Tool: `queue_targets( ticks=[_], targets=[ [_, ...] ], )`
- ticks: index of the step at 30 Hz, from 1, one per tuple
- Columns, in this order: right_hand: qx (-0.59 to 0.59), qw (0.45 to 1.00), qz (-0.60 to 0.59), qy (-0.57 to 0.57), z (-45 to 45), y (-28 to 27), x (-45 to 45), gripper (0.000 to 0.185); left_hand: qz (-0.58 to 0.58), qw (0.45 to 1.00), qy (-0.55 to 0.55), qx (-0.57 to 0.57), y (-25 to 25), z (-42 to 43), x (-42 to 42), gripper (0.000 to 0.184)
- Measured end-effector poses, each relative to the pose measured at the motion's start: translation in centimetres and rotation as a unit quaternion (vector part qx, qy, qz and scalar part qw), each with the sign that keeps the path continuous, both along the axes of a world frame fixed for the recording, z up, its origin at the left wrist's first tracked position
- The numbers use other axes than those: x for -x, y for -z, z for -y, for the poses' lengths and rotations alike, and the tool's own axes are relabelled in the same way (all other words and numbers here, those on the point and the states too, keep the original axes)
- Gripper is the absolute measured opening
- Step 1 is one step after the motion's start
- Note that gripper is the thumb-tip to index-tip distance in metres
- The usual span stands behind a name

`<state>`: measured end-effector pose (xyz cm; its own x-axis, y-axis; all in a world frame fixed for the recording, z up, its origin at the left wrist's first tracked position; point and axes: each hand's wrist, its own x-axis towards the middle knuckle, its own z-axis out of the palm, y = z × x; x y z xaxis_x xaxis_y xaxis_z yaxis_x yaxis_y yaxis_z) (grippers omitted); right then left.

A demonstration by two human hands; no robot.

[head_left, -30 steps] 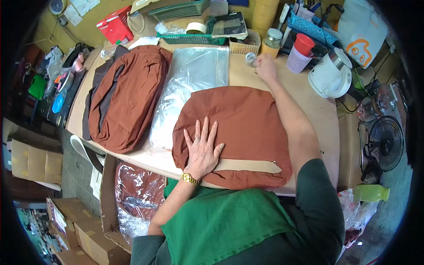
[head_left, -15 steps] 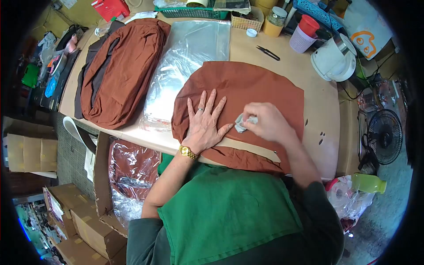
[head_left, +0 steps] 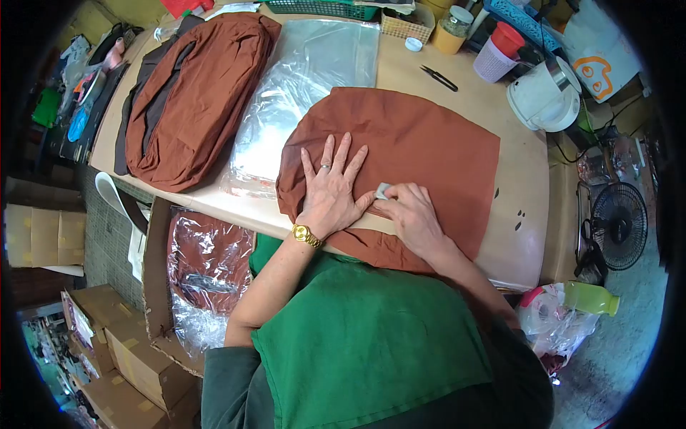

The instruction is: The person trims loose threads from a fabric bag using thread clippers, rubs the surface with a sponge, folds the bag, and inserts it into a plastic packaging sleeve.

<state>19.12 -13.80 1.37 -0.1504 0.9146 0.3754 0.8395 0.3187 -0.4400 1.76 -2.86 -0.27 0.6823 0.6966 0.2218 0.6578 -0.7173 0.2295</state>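
A rust-brown fabric piece with a rounded top lies on the table in front of me. Flat on its left part rests my left hand, fingers spread, a ring and a gold watch on it. My right hand pinches a small pale grey cloth against the fabric, close to the left thumb. Most of the cloth is hidden by the fingers. Below the hands, a folded strip of the brown fabric hangs at the table's near edge.
Clear plastic bags lie beyond the fabric, with a brown bag on their left. Thread snips lie at the back. A white kettle-like appliance stands at the right. An open carton with plastic-wrapped brown goods is below left.
My right hand has moved left and down with the cloth, which now presses on the fabric near the left thumb. The left hand stays flat on the fabric. The view has shifted slightly.
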Motion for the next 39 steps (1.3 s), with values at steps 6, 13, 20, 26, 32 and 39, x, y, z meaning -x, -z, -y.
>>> queue_targets(
  ticks=[6,13,20,26,32,39],
  targets=[
    [0.007,1.0,0.01,0.025,-0.4,0.0,0.2,0.009,-0.001,1.0,-0.005,0.007,-0.3,0.1,-0.1,0.085],
    [-0.023,0.996,0.089,0.019,0.6,-0.9,-0.4,0.005,0.006,1.0,-0.005,0.015,-0.5,0.1,-0.1,0.086],
    [-0.056,0.993,0.102,0.015,0.3,-0.8,0.1,0.004,0.006,1.0,-0.01,0.022,-0.3,0.1,-0.1,0.087],
    [-0.052,0.991,0.124,-0.003,-0.9,-0.7,0.3,0.004,0.014,1.0,-0.013,0.02,-0.2,0.0,-0.1,0.088],
    [-0.006,0.991,0.134,-0.006,0.9,-1.5,-1.5,0.005,0.026,0.999,-0.017,0.023,-0.2,-0.3,-0.1,0.089],
    [-0.05,0.992,0.118,-0.02,-1.9,-0.9,0.7,0.007,0.015,1.0,-0.018,0.021,-0.2,-0.3,0.0,0.088]
  ],
)
